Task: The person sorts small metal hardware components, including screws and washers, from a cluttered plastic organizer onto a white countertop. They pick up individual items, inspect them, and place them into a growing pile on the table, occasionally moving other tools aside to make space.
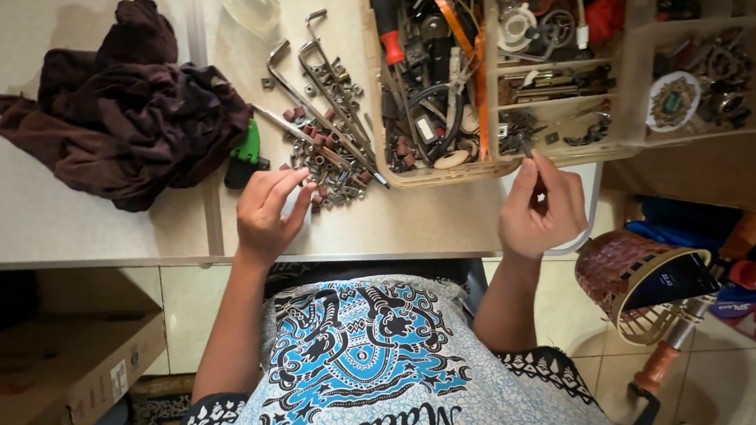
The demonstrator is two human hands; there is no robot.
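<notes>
Fingers of your right hand (540, 208) are pinching a small metal part (528, 150) at the clear organizer box (449, 169) near the table's (412, 223) front edge, lifted for a look, while your left hand (268, 211) is resting with loosely spread fingers beside the heap of bolts and hex keys (326, 136).

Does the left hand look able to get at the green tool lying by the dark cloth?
Probably yes. The left hand rests on the table just right of the green tool, with only bare tabletop between them; the dark cloth covers part of the tool's far side.
</notes>
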